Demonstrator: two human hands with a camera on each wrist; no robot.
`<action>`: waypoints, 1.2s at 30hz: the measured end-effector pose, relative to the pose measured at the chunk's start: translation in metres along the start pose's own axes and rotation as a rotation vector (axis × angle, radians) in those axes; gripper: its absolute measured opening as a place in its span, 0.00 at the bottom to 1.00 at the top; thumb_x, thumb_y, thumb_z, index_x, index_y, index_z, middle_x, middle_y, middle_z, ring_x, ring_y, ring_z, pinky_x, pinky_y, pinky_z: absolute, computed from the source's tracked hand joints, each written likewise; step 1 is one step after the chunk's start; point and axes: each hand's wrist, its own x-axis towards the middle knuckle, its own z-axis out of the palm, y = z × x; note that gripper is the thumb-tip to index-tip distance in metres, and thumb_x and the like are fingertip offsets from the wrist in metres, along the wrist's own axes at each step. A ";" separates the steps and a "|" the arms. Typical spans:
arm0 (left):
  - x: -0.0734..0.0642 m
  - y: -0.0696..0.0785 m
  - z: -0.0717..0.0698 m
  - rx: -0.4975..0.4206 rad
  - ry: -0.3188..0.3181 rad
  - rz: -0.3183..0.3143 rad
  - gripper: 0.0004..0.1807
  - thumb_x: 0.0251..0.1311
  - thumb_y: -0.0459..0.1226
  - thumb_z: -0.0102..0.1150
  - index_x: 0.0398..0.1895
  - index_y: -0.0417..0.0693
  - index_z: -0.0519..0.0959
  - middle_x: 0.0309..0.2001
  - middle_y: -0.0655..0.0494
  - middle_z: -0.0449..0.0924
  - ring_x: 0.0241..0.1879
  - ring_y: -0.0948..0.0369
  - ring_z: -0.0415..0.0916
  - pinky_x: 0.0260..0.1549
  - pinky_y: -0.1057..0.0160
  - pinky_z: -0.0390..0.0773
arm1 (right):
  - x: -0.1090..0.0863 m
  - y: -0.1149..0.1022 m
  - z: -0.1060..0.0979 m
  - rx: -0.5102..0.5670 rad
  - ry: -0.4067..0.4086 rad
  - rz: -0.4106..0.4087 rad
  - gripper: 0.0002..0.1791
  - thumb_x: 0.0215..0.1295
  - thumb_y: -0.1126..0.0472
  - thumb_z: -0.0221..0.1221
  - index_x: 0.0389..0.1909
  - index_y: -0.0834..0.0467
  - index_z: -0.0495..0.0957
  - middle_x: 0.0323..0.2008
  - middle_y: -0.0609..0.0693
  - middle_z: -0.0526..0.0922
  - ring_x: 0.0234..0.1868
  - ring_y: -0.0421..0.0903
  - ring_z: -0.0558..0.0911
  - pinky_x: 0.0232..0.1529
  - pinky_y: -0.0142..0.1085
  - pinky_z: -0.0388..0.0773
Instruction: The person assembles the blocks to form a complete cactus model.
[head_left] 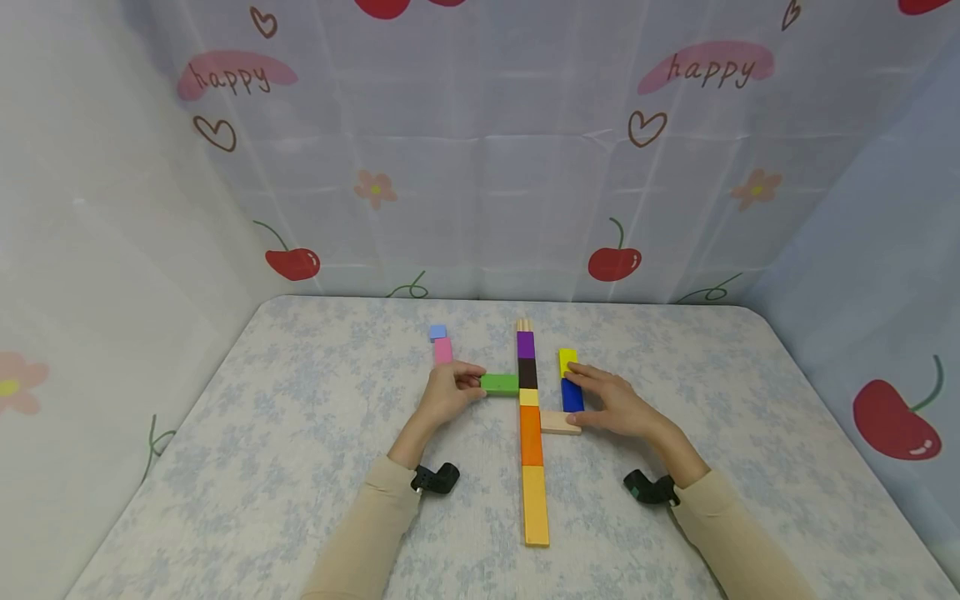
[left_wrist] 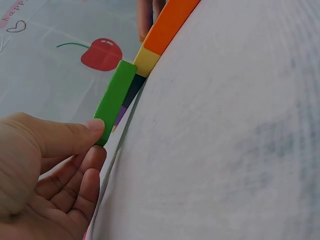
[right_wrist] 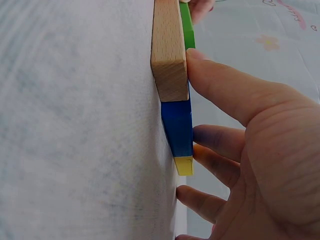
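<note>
My left hand [head_left: 447, 393] pinches the outer end of a green block [head_left: 499, 384] between thumb and fingers. The green block's other end meets the left side of a long row of blocks, beside the dark block [head_left: 528, 373]. My right hand [head_left: 617, 402] lies spread over the right-hand blocks. Its thumb touches the natural wood block [head_left: 557, 422], and its fingers rest along the blue block [head_left: 572, 397] and yellow block [head_left: 567, 358]. In the right wrist view the fingers [right_wrist: 220, 140] are spread, not wrapped round anything.
The middle row also has a purple block [head_left: 526, 345], a pale yellow block [head_left: 528, 397], an orange block [head_left: 531, 436] and a light orange block [head_left: 536, 506]. Beyond my left hand lie a pink block [head_left: 443, 350] and a light blue block [head_left: 438, 332]. A patterned cloth [head_left: 285, 467] covers the table.
</note>
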 end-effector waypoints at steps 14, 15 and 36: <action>-0.001 -0.004 0.003 0.027 0.000 0.026 0.14 0.53 0.27 0.69 0.44 0.39 0.85 0.33 0.49 0.83 0.31 0.62 0.78 0.33 0.66 0.80 | 0.000 0.000 -0.001 0.008 -0.003 0.001 0.41 0.59 0.50 0.67 0.69 0.64 0.66 0.72 0.64 0.61 0.72 0.66 0.59 0.66 0.70 0.49; -0.001 -0.004 0.003 0.028 0.000 0.028 0.14 0.53 0.27 0.69 0.44 0.39 0.85 0.33 0.49 0.83 0.31 0.62 0.78 0.33 0.66 0.80 | 0.000 0.000 -0.001 0.008 -0.003 0.001 0.41 0.59 0.50 0.67 0.69 0.64 0.66 0.72 0.64 0.61 0.72 0.66 0.59 0.66 0.70 0.50; 0.000 -0.004 0.003 0.056 -0.037 0.039 0.14 0.52 0.26 0.69 0.44 0.37 0.84 0.34 0.48 0.83 0.32 0.62 0.76 0.34 0.65 0.79 | 0.000 0.000 0.000 0.010 -0.004 0.009 0.41 0.59 0.49 0.67 0.69 0.64 0.66 0.72 0.64 0.62 0.72 0.66 0.59 0.66 0.70 0.49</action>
